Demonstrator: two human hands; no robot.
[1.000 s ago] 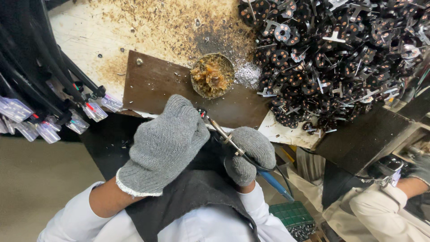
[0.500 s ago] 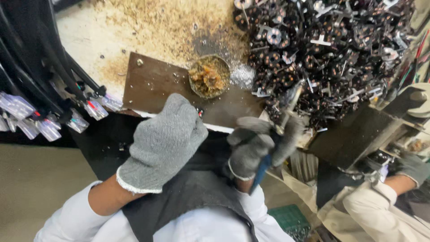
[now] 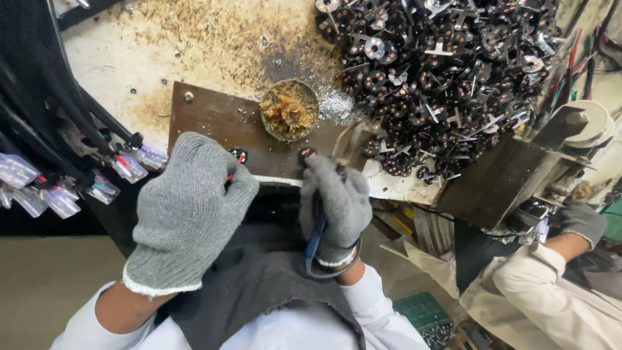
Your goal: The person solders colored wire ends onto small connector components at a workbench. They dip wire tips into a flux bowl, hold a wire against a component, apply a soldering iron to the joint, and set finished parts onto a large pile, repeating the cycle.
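The left hand (image 3: pixel 188 210), in a grey knit glove, is curled into a loose fist over a thin red wire (image 3: pixel 231 174) that pokes out at its 1 o'clock edge; the fingers close on the wire, though the grip itself is hidden under the glove. The right hand (image 3: pixel 334 204), gloved the same, is clenched around a blue-handled tool (image 3: pixel 315 240), most likely a soldering iron, whose handle runs down toward 6 o'clock and whose blurred metal tip (image 3: pixel 346 144) points toward 12 o'clock. Both hands sit at the near edge of a brown metal plate (image 3: pixel 217 126). At 12 o'clock from the right hand, on the plate, stands a small round tin (image 3: pixel 289 110) of amber flux or residue, with silvery solder crumbs (image 3: pixel 337 105) just beside it. At 1 to 2 o'clock lies a big heap of small black metal parts (image 3: pixel 440 71). At 9 o'clock hang black cables with clear connectors (image 3: pixel 58 194). At 4 o'clock, a co-worker's gloved hand (image 3: pixel 583 223) and pale sleeve show.
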